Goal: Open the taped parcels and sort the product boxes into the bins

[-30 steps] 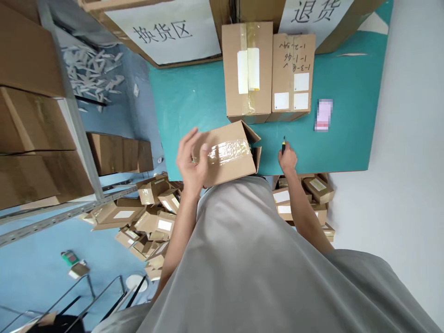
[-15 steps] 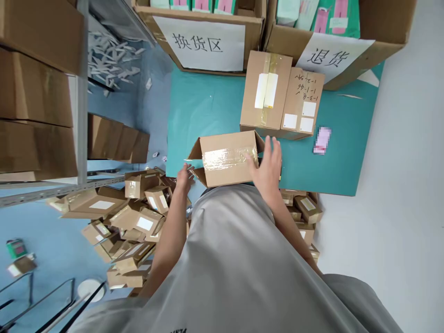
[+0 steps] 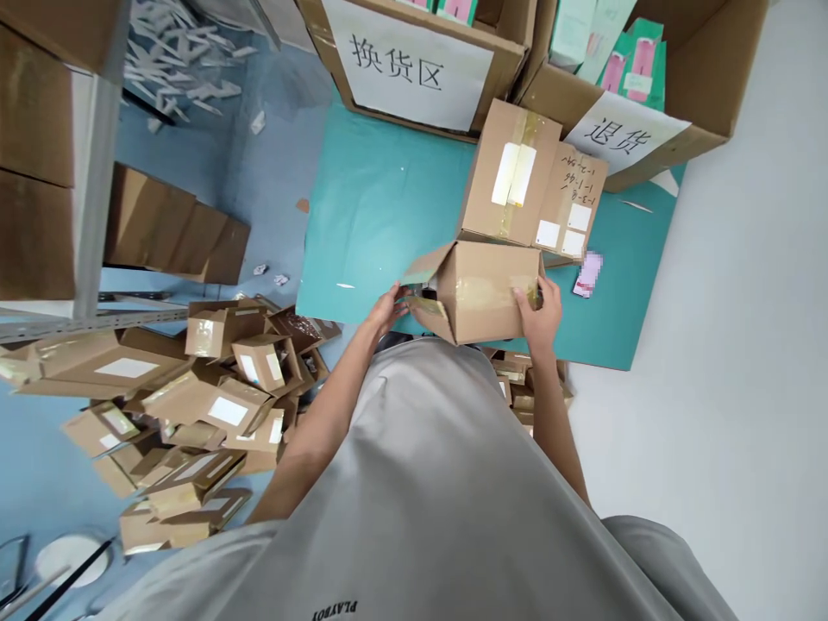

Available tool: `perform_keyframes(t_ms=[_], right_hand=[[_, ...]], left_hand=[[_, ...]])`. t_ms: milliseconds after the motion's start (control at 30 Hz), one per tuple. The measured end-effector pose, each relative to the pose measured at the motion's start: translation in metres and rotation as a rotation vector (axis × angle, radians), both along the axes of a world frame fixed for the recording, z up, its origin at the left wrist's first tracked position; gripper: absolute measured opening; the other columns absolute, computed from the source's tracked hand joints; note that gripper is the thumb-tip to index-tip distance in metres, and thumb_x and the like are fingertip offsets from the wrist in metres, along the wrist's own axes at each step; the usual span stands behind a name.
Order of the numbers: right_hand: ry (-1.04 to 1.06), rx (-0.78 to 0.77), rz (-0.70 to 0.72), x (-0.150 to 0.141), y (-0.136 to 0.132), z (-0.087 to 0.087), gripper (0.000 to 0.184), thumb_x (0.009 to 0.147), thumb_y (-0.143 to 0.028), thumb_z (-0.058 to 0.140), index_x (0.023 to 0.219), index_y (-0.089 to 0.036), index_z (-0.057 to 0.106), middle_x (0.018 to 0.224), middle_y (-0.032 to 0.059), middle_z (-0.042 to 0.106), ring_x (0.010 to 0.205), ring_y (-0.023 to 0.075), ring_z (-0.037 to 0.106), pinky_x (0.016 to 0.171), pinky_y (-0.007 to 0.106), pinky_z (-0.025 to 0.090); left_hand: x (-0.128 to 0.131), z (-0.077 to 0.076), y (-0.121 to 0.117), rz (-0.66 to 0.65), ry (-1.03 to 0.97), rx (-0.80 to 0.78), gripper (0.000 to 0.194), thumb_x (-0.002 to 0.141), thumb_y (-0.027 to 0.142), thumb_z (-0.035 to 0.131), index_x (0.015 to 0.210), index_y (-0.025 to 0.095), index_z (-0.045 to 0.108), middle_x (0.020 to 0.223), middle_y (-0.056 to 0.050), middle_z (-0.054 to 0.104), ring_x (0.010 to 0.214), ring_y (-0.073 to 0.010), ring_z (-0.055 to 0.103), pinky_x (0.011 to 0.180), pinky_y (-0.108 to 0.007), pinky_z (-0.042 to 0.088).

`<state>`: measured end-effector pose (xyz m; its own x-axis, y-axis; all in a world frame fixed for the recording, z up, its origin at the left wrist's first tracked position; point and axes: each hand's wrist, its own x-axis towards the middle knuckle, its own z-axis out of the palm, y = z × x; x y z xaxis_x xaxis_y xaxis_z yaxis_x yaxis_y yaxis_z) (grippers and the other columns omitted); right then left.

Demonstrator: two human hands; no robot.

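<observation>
Right hand [image 3: 543, 317] pinches an open carton [image 3: 488, 289], left hand [image 3: 386, 311] loosely spread by its flaps [image 3: 432, 321], near 换货区 box [image 3: 414, 69], 退货 box [image 3: 626, 129] and PLAYBOY shirt [image 3: 440, 466].

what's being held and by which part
The right hand holds the open box by its right end; whether the left hand grips a flap is unclear.

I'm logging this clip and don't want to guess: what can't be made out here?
All in the head view:
Contents of the open carton: mostly hidden by its own cardboard.
Palm of the right hand: turned away, behind its own back.
Left hand: contact with the carton's flap is too small to judge.
Pink item: blurred by pixelation.
Packages in the box marked 换货区: cut off by the top edge.
</observation>
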<state>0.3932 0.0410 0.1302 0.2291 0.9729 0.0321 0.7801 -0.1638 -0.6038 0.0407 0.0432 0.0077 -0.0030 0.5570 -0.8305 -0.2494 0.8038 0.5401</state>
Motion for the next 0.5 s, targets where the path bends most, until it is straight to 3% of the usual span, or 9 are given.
perform_keyframes(t_ms=[133, 233, 367, 500], right_hand=[[0.094, 0.057, -0.094, 0.02, 0.0, -0.004, 0.066, 0.102, -0.07, 0.061, 0.136, -0.016, 0.074, 0.137, 0.0214, 0.073, 0.13, 0.0348, 0.069, 0.116, 0.054, 0.056], [0.129, 0.059, -0.132, 0.017, -0.004, -0.008, 0.065, 0.101, -0.071, 0.06, 0.132, -0.016, 0.075, 0.133, 0.0198, 0.075, 0.126, 0.0327, 0.071, 0.113, 0.051, 0.057], [0.211, 0.05, -0.152, -0.008, -0.01, -0.024, 0.069, 0.1, -0.075, 0.058, 0.132, -0.016, 0.074, 0.134, 0.019, 0.075, 0.126, 0.0311, 0.071, 0.114, 0.049, 0.057], [0.269, -0.025, -0.182, -0.045, -0.011, -0.053, 0.067, 0.108, -0.069, 0.044, 0.135, -0.015, 0.073, 0.136, 0.0217, 0.076, 0.126, 0.0316, 0.072, 0.112, 0.049, 0.058]], left_hand=[[0.0, 0.013, 0.011, -0.017, -0.102, 0.115, 0.067, 0.092, 0.081, 0.068, 0.121, 0.02, 0.075, 0.148, -0.017, 0.072, 0.118, -0.0282, 0.069, 0.106, -0.04, 0.054], [-0.004, 0.025, 0.018, -0.024, -0.074, 0.177, 0.061, 0.09, 0.072, 0.073, 0.12, 0.02, 0.076, 0.148, -0.017, 0.072, 0.118, -0.0295, 0.069, 0.108, -0.042, 0.053], [-0.024, 0.044, 0.024, -0.008, 0.119, 0.263, 0.043, 0.088, 0.053, 0.074, 0.116, 0.02, 0.076, 0.138, -0.014, 0.076, 0.124, -0.0309, 0.068, 0.111, -0.044, 0.052], [-0.058, 0.069, 0.029, 0.078, 0.33, 0.471, 0.046, 0.083, 0.037, 0.075, 0.127, 0.024, 0.078, 0.118, -0.007, 0.078, 0.121, -0.0279, 0.068, 0.113, -0.042, 0.051]])
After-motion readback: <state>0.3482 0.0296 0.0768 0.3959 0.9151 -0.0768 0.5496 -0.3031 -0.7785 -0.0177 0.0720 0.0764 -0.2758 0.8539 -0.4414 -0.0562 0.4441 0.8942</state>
